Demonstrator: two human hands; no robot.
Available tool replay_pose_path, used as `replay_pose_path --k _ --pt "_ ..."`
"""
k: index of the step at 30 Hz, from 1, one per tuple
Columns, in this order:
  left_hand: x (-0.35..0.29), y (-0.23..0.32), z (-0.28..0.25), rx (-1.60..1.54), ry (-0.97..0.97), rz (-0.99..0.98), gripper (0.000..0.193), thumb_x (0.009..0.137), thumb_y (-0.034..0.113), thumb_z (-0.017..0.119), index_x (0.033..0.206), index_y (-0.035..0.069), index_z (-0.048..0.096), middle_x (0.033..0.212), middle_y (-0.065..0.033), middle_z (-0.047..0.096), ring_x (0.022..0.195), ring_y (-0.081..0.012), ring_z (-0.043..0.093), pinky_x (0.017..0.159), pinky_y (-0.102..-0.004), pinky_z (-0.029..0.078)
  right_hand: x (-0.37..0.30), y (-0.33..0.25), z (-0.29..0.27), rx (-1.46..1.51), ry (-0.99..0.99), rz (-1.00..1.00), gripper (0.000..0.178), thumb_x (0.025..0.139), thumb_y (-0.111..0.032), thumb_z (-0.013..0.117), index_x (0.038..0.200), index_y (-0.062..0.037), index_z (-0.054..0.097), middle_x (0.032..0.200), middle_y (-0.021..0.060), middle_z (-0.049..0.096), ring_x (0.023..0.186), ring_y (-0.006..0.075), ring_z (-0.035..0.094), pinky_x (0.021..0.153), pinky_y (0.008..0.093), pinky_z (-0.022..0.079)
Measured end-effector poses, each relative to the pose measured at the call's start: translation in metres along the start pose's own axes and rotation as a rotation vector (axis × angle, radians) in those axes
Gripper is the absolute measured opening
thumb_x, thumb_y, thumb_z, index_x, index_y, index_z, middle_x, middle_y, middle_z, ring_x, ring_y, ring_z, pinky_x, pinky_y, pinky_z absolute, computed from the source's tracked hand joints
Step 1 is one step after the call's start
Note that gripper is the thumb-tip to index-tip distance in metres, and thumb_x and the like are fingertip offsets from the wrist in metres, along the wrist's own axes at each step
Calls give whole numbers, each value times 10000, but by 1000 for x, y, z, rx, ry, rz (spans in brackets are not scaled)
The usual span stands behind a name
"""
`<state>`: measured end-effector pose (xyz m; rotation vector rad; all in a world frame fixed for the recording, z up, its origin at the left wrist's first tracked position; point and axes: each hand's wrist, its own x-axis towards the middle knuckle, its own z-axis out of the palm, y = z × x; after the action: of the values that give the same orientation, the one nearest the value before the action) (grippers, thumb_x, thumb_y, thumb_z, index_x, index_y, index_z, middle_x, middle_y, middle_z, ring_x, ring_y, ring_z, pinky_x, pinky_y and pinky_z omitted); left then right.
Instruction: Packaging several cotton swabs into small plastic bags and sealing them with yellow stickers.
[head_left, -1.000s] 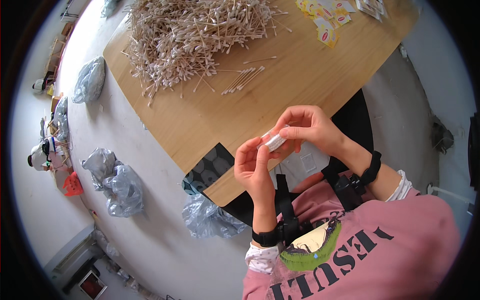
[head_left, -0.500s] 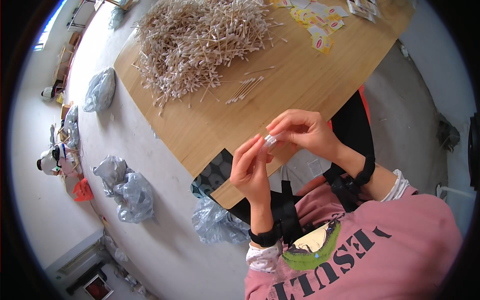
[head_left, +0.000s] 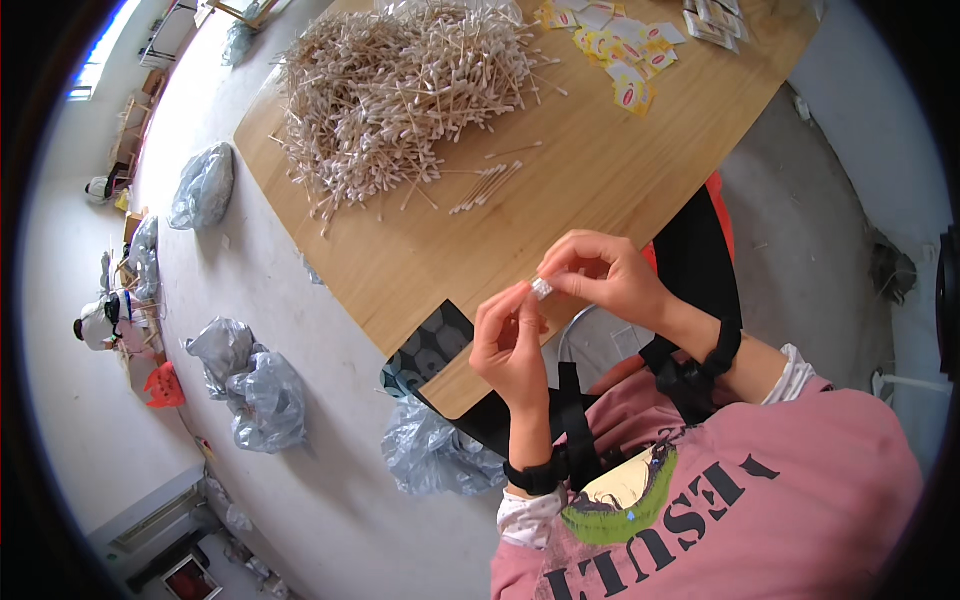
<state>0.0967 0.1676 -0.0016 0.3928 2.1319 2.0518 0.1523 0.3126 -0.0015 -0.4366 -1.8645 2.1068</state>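
Observation:
Above the table's near edge, my left hand point(head_left: 510, 342) and my right hand point(head_left: 615, 278) meet with their fingertips closed. Pinched between them is a small white bundle of cotton swabs point(head_left: 542, 289); only its tips show, with what looks like clear film around them. Its lower part is hidden by my fingers. Farther off, a short row of loose cotton swabs point(head_left: 487, 188) lies side by side on the wooden table point(head_left: 590, 190). Behind that row rises a large heap of cotton swabs point(head_left: 400, 100).
Yellow-and-white printed cards point(head_left: 632, 60) are scattered at the far right of the table, beside some small flat packs point(head_left: 715, 22). Grey plastic bags point(head_left: 270, 400) stand on the floor to the left, and another plastic bag point(head_left: 440, 450) sits below the table corner.
Both hands have shifted slightly downward in the picture with the bundle still between them. Less of the white bundle shows between the fingertips now.

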Motion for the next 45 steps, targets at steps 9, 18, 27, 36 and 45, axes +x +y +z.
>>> replay_pose_path --k 9,18,27,36,45 --pt "-1 -9 -5 -363 -19 -359 157 921 34 671 1053 -49 653 990 -117 710 729 -120 645 642 -234 523 5 6 -2 155 -104 164 203 889 -118 727 1047 -53 617 955 5 678 861 63 634 706 217 498" --pt "0 -9 1 -298 -25 -275 143 946 20 645 1067 -54 669 1045 -111 700 772 -128 660 718 -234 535 1 -5 -9 173 -87 352 215 935 -199 680 1112 -84 636 993 -8 697 894 73 656 663 229 475" --pt "1 18 -20 -150 -125 -18 159 904 -48 682 1055 -23 723 1027 -83 672 776 -101 630 645 -209 520 -8 -22 -1 57 -84 49 126 916 -115 723 1030 -61 714 929 -3 704 760 16 621 599 181 449" --pt "-33 105 -33 -141 -71 72 192 832 -58 742 1019 -16 738 990 -93 676 870 -130 617 746 -241 496 -44 -115 11 36 -78 -230 59 890 -41 721 938 -56 690 926 4 654 672 50 560 555 194 400" --pt "-34 138 -37 261 -52 592 240 663 -18 828 867 67 734 869 -37 708 883 -232 612 783 -329 493 -63 -145 30 -327 -69 -460 94 858 -32 728 864 -47 635 880 22 605 661 77 533 538 224 366"
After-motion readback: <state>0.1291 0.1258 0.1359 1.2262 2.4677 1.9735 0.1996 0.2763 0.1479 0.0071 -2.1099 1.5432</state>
